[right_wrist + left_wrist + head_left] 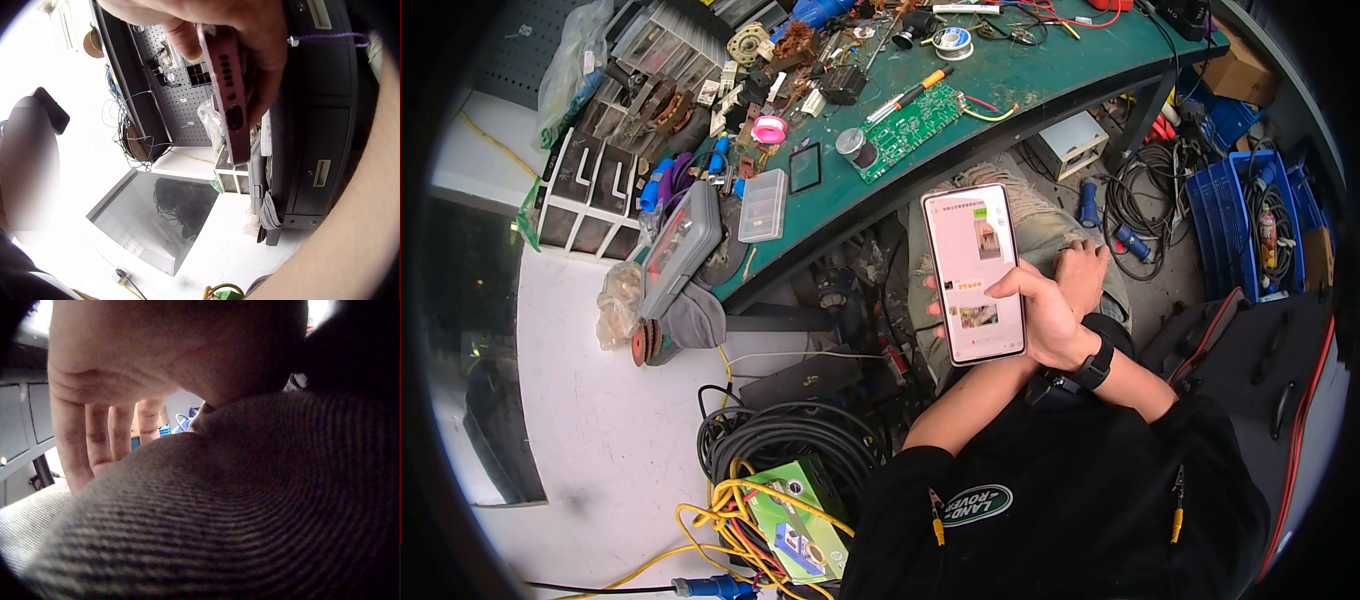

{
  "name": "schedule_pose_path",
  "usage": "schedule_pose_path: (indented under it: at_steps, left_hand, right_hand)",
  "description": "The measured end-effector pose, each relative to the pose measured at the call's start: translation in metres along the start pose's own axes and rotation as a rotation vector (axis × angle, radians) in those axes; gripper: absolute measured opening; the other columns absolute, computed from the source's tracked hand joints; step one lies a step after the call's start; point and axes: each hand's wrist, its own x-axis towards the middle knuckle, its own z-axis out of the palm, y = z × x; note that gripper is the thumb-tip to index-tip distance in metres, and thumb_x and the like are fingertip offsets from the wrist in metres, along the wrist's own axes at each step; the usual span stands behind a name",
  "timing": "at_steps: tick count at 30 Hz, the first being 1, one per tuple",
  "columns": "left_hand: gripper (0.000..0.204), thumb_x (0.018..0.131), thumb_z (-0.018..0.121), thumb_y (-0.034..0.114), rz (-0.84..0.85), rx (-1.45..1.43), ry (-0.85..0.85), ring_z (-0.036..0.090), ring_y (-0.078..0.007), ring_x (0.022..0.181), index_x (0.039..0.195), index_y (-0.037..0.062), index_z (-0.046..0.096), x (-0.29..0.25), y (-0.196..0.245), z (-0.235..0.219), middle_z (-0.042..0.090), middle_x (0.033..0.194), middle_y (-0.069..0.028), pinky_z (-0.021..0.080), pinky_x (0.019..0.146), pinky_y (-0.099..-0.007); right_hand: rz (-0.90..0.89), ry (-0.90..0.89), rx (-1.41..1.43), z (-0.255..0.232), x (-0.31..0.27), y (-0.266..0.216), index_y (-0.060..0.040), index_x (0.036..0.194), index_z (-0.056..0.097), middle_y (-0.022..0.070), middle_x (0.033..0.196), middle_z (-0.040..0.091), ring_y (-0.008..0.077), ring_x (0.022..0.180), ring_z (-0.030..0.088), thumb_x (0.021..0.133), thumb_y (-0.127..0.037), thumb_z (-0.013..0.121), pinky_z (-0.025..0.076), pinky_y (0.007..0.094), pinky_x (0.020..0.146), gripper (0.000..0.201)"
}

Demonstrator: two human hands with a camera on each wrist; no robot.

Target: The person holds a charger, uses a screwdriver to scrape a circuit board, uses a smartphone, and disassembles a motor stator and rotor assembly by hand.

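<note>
A phone (972, 275) with a lit chat screen is gripped in my right hand (1045, 320), its thumb over the screen's right side and fingertips showing at the far edge. From the right wrist view, the bottom edge of the phone (228, 100), with its port and speaker holes, faces the camera beneath my right hand (262, 37). My forearms cross, and my left hand (1083, 275) rests on my leg beyond the right wrist. The left wrist view has my left hand (125, 362) with fingers hanging loosely over ribbed fabric (219, 487), holding nothing.
A green workbench (800, 225) ahead bears a circuit board (915, 130), a solder spool (953, 42), a pink tape roll (769, 130) and a clear case (762, 205). Blue crates (1235, 225) and cables stand at right. Coiled black cable (800, 440) and a green box (800, 520) lie lower left.
</note>
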Motion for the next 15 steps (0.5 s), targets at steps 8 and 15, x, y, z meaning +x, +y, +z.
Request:
schedule_pose_path:
  at_steps: [8,15]
  left_hand:
    - [0.059,0.069,0.081,0.036,0.0,-0.001,-0.003,0.061,-0.0262,0.097,0.112,0.0054,0.054,0.0008,0.0,0.0012,0.059,0.103,-0.0115,0.053,0.074,-0.0343]
    - [0.059,0.069,0.081,0.035,0.004,-0.007,0.004,0.061,-0.0267,0.097,0.112,0.0054,0.054,0.0009,-0.0003,0.0023,0.059,0.103,-0.0117,0.053,0.074,-0.0345]
  right_hand:
    - [-0.022,0.002,0.012,0.0001,-0.0006,0.0003,-0.0003,0.142,0.034,0.0267,0.129,0.053,0.0432,0.112,0.059,0.069,0.001,0.043,0.051,0.0564,0.094,0.074]
    - [-0.026,-0.011,-0.013,-0.0004,-0.001,0.0011,0.0008,0.141,0.035,0.0272,0.13,0.052,0.0432,0.113,0.058,0.066,0.003,0.043,0.05,0.0563,0.095,0.076]
